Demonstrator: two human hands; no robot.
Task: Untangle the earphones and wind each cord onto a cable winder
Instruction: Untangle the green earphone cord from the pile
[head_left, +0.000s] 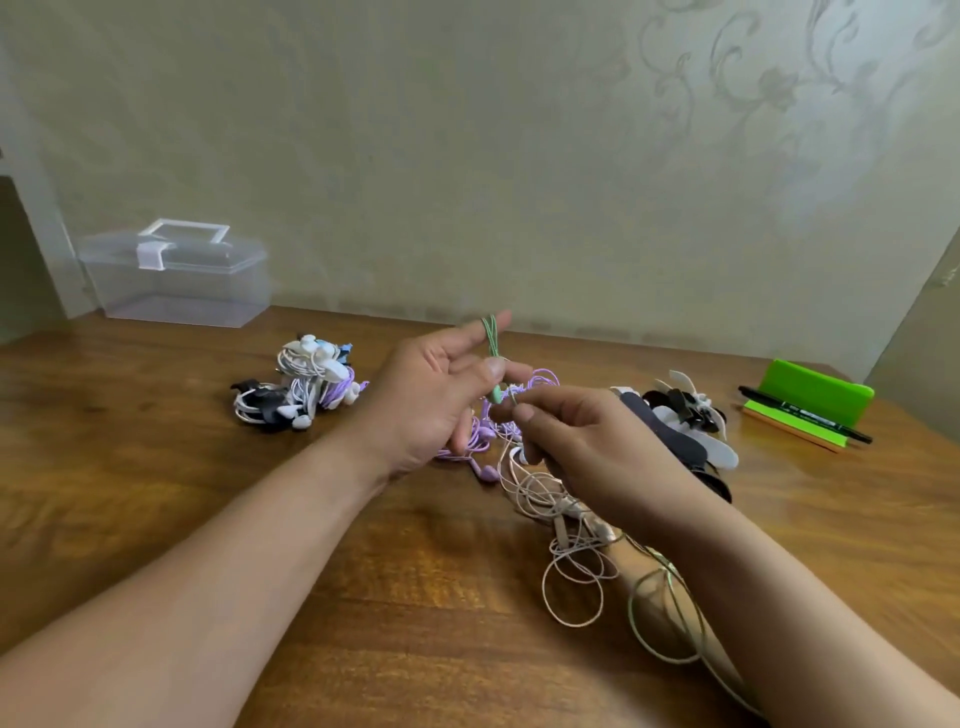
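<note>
We see brown wooden tabletop (156, 441), beige patterned wall (467, 156), clear plastic box (176, 280) back-left. Left grip (426, 400), right grip (587, 441) both pinch thin green cord (491, 335).

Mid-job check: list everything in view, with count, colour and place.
storage box: one, clear, table's back left.
wound earphones: one pile, white, purple, black, left of centre.
green cord: one, looped round left forefinger.
purple earphones: one tangle, under the hands.
pink cord: one tangle, by right wrist.
cable winders: one pile, black and white, right.
marker: one, black, far right.
stand: one, green, behind marker.
table: one, brown wood.
left hand: pinches green cord.
right hand: pinches green cord.
</note>
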